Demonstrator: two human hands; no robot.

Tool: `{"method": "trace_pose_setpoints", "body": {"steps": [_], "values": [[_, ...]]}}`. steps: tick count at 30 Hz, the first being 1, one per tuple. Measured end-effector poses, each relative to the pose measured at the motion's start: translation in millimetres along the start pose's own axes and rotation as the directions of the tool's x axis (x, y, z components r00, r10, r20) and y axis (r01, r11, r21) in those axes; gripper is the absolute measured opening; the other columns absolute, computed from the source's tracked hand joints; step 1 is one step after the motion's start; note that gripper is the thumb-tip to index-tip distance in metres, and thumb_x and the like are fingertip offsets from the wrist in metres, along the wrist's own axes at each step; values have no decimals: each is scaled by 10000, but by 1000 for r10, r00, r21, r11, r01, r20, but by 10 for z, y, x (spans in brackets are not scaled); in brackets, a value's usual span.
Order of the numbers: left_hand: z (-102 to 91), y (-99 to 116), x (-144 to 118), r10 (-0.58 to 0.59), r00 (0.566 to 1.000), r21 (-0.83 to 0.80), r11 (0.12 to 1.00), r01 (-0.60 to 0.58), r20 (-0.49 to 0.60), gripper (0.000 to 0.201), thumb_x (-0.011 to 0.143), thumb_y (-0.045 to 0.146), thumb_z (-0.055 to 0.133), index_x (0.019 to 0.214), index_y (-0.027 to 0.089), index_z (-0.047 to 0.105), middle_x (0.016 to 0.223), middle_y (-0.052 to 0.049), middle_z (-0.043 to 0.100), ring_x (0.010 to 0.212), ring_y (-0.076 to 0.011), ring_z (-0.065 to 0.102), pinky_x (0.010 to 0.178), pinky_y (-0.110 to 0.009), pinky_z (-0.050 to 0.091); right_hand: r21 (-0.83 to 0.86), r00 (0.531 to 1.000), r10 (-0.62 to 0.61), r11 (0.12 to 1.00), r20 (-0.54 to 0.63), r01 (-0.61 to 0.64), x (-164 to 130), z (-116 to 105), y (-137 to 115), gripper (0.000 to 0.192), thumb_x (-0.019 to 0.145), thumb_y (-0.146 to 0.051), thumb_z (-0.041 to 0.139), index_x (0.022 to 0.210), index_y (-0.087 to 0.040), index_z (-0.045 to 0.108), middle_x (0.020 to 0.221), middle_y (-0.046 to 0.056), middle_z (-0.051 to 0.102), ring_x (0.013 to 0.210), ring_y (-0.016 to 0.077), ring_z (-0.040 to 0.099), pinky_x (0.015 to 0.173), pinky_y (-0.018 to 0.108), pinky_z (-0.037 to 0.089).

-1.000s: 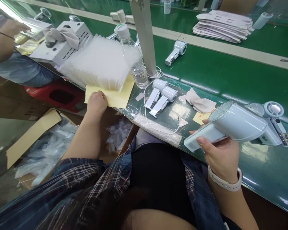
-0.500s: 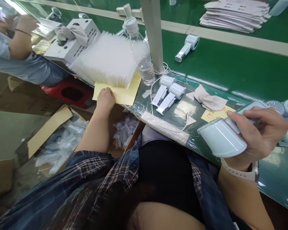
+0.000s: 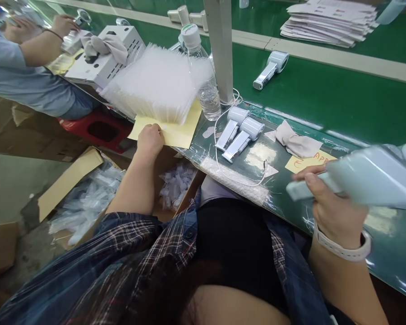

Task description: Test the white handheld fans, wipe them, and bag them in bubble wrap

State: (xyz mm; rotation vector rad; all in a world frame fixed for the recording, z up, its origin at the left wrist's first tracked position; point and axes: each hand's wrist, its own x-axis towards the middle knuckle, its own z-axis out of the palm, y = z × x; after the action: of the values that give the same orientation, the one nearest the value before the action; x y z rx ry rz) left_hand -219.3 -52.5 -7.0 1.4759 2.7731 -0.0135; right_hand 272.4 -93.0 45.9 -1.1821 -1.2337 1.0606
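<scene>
My right hand (image 3: 340,210) is closed around a pale blue-green handheld fan (image 3: 375,178), smeared by motion, above the bench's right side. My left hand (image 3: 150,140) rests as a fist at the near edge of a yellow sheet (image 3: 179,135); what its fingers hold, if anything, is hidden. On that sheet lies a thick stack of clear plastic bags (image 3: 162,85). Between my hands, two white handheld fans (image 3: 238,137) lie side by side with a white cable (image 3: 219,167) around them. A grey cloth bow (image 3: 297,142) and a yellow note with red writing (image 3: 301,162) lie nearer my right hand.
A water bottle (image 3: 208,90) stands beside a metal post (image 3: 219,49). Another fan (image 3: 270,70) lies on the green belt (image 3: 328,85), with stacked papers (image 3: 328,22) behind. A co-worker's arm (image 3: 40,45) reaches in at left. Below are boxes of plastic bags (image 3: 91,194) and a red stool (image 3: 94,128).
My right hand has turned, swinging the fan it holds so its wide part now points right. My left hand stays on the yellow sheet. At left, the co-worker's arm has moved right.
</scene>
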Motion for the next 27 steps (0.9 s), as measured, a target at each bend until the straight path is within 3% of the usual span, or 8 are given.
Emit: {"method": "trace_pose_setpoints", "body": {"steps": [2,3,6,9,13,16,23,27], "values": [[-39,-4,-6,16,1000,74,997,-18,24,326,971,197,454,1157,151,717,1265,-195,700,1234,-363,634,1094,-474,514,247,969,157,948,193,-202,-10,41,-12,313,857,-533,813,960,-269,679,698,-17,608,607,220,613,631,443,604],[-61,-7,-10,24,999,106,994,-28,37,335,972,200,456,1163,148,726,1249,-182,699,1213,-351,629,1075,-459,513,379,932,203,871,300,-312,-14,46,-22,330,851,-554,805,952,-263,687,669,-27,594,563,194,583,588,396,581],[-129,-9,-25,40,998,131,990,-47,58,359,982,209,463,1201,140,739,1232,-150,686,1163,-315,609,1029,-417,503,589,857,182,657,482,-470,-33,22,-56,356,843,-577,819,983,-255,758,692,-15,621,570,161,579,569,325,554],[-181,7,-39,32,997,128,991,-41,68,398,994,209,457,1260,121,741,1238,-152,679,1133,-295,604,1001,-390,490,606,853,131,650,504,-459,-67,-3,-62,405,911,-644,789,1007,-251,803,774,4,638,555,139,546,547,316,548],[-211,35,-46,19,996,127,992,-29,82,421,1000,213,460,1290,96,741,1240,-167,684,1126,-292,610,980,-367,480,592,900,170,702,401,-396,-87,34,-40,541,876,-785,797,1030,-268,834,929,37,651,723,172,609,605,323,592],[-212,29,-43,22,996,122,992,-33,88,428,993,209,457,1294,96,740,1247,-169,689,1136,-291,602,981,-354,468,594,905,199,698,376,-400,-75,86,-26,577,829,-846,797,991,-294,840,848,12,571,730,167,551,694,339,618],[-188,-45,0,39,996,88,995,-46,83,409,969,206,496,1271,80,740,1263,-168,719,1120,-256,606,1058,-331,451,568,834,232,639,500,-518,-41,73,12,426,941,-603,806,1199,-269,863,634,-60,424,478,102,341,418,226,405],[-149,-67,16,21,999,48,999,-23,48,312,930,195,550,1168,123,737,1216,-125,719,1086,-248,600,1066,-346,466,556,784,164,619,598,-554,-14,46,62,403,976,-560,741,1253,-289,850,588,-83,480,321,64,220,299,213,309]]}}
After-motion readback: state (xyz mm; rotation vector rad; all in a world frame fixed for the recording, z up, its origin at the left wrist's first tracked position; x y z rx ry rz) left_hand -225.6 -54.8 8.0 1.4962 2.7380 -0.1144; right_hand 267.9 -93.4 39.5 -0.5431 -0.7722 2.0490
